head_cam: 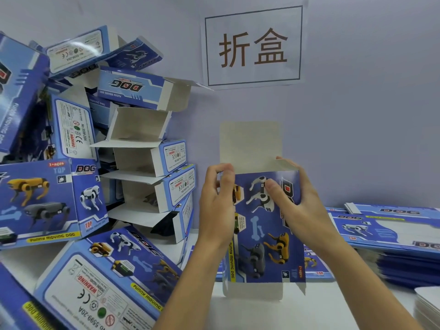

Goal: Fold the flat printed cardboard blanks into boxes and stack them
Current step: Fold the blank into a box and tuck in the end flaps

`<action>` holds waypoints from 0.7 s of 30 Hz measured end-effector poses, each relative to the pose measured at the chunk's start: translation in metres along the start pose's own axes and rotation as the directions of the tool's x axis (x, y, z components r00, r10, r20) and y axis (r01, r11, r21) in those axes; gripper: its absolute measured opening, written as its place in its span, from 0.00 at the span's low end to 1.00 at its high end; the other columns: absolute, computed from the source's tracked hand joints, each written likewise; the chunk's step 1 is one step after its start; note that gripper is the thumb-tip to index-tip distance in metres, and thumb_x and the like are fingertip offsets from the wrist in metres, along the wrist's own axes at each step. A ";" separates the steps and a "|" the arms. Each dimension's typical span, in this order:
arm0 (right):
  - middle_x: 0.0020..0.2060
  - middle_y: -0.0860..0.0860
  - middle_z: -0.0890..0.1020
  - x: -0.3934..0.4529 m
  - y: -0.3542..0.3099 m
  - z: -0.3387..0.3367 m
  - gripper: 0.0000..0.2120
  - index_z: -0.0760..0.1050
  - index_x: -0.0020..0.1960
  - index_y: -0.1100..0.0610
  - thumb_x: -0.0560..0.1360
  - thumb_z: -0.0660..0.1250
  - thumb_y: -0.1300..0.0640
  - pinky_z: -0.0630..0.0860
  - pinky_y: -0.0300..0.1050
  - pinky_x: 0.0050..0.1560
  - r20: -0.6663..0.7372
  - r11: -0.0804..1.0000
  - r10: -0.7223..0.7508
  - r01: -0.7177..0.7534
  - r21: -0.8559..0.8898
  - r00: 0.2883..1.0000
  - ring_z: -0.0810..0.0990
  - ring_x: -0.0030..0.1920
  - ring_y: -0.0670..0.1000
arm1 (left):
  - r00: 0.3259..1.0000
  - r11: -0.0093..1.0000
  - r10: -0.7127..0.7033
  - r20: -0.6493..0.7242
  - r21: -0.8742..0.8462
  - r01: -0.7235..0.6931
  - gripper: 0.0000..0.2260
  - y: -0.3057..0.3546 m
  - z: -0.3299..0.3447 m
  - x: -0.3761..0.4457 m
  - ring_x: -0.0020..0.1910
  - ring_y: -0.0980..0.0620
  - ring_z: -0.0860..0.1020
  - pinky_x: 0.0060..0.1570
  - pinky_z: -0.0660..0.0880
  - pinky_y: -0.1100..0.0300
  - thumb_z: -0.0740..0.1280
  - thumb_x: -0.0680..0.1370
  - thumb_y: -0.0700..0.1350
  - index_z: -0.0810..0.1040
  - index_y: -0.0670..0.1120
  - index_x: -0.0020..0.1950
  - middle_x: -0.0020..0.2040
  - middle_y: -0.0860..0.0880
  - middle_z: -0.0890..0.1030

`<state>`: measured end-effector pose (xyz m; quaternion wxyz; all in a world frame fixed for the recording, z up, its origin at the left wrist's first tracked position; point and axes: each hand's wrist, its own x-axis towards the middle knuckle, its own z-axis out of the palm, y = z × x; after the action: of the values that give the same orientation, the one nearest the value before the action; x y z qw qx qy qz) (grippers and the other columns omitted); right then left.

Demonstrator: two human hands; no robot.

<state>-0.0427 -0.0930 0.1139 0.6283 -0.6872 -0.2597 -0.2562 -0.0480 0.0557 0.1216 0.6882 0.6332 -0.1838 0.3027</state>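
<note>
I hold one blue printed box blank [264, 229] upright above the white table, its robot-dog face toward me. Its grey top flap [250, 142] stands up straight and its bottom flaps hang open near the table. My left hand [217, 203] grips the blank's upper left edge, fingers curled over it. My right hand [297, 198] grips the upper right edge, thumb pressed on the printed front and fingers behind. A pile of folded boxes [147, 163] rises at the left. Flat blanks [390, 232] lie stacked at the right.
Folded boxes [104, 277] lie tumbled across the left foreground. A paper sign [253, 46] hangs on the wall behind. More flat blanks [316, 265] lie under the held one. White sheets [428, 303] sit at the right front edge of the white table [250, 313].
</note>
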 end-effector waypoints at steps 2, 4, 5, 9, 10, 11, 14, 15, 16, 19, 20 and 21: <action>0.53 0.44 0.85 0.002 -0.001 -0.004 0.21 0.67 0.65 0.32 0.74 0.66 0.34 0.83 0.48 0.49 0.042 1.000 0.023 -0.022 -0.015 0.999 0.85 0.52 0.49 | 1.000 1.000 0.002 -0.027 -0.016 -0.002 0.15 0.002 0.001 -0.001 0.34 0.71 0.75 0.36 0.71 0.77 0.56 0.80 0.59 0.75 0.51 0.55 0.33 0.69 0.76; 0.59 0.48 0.82 0.003 -0.004 -0.007 0.21 0.68 0.68 0.34 0.76 0.60 0.33 0.77 0.58 0.60 0.082 0.995 0.057 -0.062 0.072 0.995 0.82 0.59 0.54 | 0.999 0.999 0.011 -0.051 -0.030 -0.012 0.21 0.005 0.003 -0.002 0.33 0.69 0.74 0.35 0.70 0.77 0.55 0.76 0.63 0.75 0.49 0.55 0.33 0.67 0.75; 0.59 0.50 0.82 0.003 -0.006 -0.008 0.21 0.69 0.68 0.35 0.77 0.57 0.33 0.76 0.59 0.61 0.087 0.990 0.070 -0.080 0.117 0.994 0.82 0.60 0.55 | 0.998 0.999 0.010 -0.062 -0.034 -0.012 0.22 0.006 0.003 -0.001 0.33 0.69 0.73 0.34 0.70 0.77 0.55 0.76 0.63 0.74 0.47 0.55 0.33 0.67 0.75; 0.40 0.59 0.79 0.005 -0.016 -0.004 0.19 0.75 0.59 0.36 0.76 0.53 0.32 0.79 0.56 0.50 -0.006 0.993 0.083 -0.082 0.079 0.997 0.83 0.44 0.57 | 0.997 0.998 -0.037 -0.062 -0.054 0.034 0.08 0.007 0.003 0.000 0.31 0.68 0.74 0.29 0.70 0.74 0.57 0.84 0.48 0.73 0.46 0.51 0.32 0.66 0.75; 0.37 0.59 0.77 0.005 -0.017 -0.003 0.18 0.76 0.56 0.38 0.75 0.54 0.35 0.78 0.55 0.47 -0.021 0.993 0.090 -0.088 0.079 0.996 0.80 0.40 0.57 | 0.997 0.997 -0.048 -0.055 -0.058 0.045 0.07 0.007 0.002 0.000 0.30 0.67 0.73 0.28 0.70 0.72 0.57 0.84 0.44 0.73 0.47 0.50 0.32 0.66 0.74; 0.35 0.59 0.75 0.006 -0.018 -0.002 0.16 0.76 0.54 0.40 0.75 0.55 0.37 0.77 0.54 0.44 -0.032 0.991 0.101 -0.098 0.095 0.994 0.78 0.37 0.57 | 0.998 0.997 -0.052 -0.047 -0.059 0.049 0.07 0.007 0.001 0.000 0.29 0.66 0.73 0.27 0.70 0.71 0.56 0.84 0.41 0.73 0.47 0.49 0.31 0.66 0.74; 0.36 0.60 0.75 0.006 -0.018 0.001 0.11 0.75 0.48 0.42 0.71 0.57 0.45 0.73 0.56 0.39 -0.070 0.982 0.137 -0.126 0.140 0.988 0.75 0.36 0.59 | 0.999 0.999 -0.029 -0.033 -0.043 0.028 0.10 0.011 0.001 -0.001 0.27 0.63 0.70 0.24 0.67 0.69 0.54 0.82 0.37 0.73 0.47 0.47 0.31 0.65 0.73; 0.36 0.59 0.75 0.006 -0.018 0.002 0.10 0.74 0.47 0.41 0.70 0.57 0.46 0.72 0.56 0.37 -0.088 0.981 0.139 -0.125 0.151 0.986 0.74 0.35 0.59 | 0.999 0.999 -0.027 -0.037 -0.046 0.025 0.10 0.013 0.002 -0.002 0.28 0.61 0.69 0.24 0.67 0.68 0.55 0.82 0.36 0.72 0.48 0.47 0.32 0.63 0.74; 0.36 0.58 0.74 0.007 -0.017 0.003 0.09 0.72 0.47 0.40 0.69 0.57 0.47 0.71 0.55 0.36 -0.110 0.979 0.140 -0.121 0.164 0.984 0.73 0.35 0.58 | 0.999 0.998 -0.032 -0.045 -0.062 0.029 0.10 0.014 0.003 -0.002 0.29 0.59 0.68 0.23 0.66 0.68 0.55 0.81 0.37 0.71 0.49 0.48 0.35 0.59 0.74; 0.32 0.55 0.72 0.009 -0.012 0.000 0.16 0.70 0.54 0.36 0.68 0.57 0.49 0.72 0.50 0.32 -0.148 0.971 0.161 -0.130 0.201 0.976 0.72 0.31 0.55 | 0.997 0.996 -0.053 -0.048 -0.075 0.049 0.12 0.017 0.003 -0.003 0.28 0.59 0.70 0.23 0.67 0.67 0.57 0.82 0.38 0.69 0.55 0.58 0.44 0.51 0.73; 0.30 0.54 0.72 0.009 -0.012 -0.001 0.20 0.69 0.58 0.35 0.68 0.57 0.50 0.73 0.47 0.30 -0.134 0.965 0.178 -0.146 0.219 0.975 0.72 0.29 0.54 | 0.998 0.997 -0.053 -0.029 -0.066 0.051 0.15 0.017 0.003 -0.003 0.27 0.62 0.72 0.24 0.69 0.69 0.57 0.82 0.39 0.68 0.57 0.63 0.45 0.54 0.73; 0.31 0.53 0.74 0.010 -0.012 -0.003 0.24 0.69 0.63 0.36 0.68 0.57 0.50 0.72 0.44 0.28 -0.100 0.955 0.198 -0.169 0.245 0.975 0.73 0.27 0.51 | 0.999 0.997 -0.052 -0.002 -0.065 0.052 0.18 0.016 0.002 -0.003 0.27 0.67 0.74 0.25 0.71 0.70 0.57 0.82 0.39 0.66 0.58 0.67 0.45 0.59 0.74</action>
<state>-0.0438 -0.0944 0.1293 0.7411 -0.6120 -0.1836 -0.2063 -0.0603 0.0533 0.1325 0.7164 0.6145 -0.1761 0.2797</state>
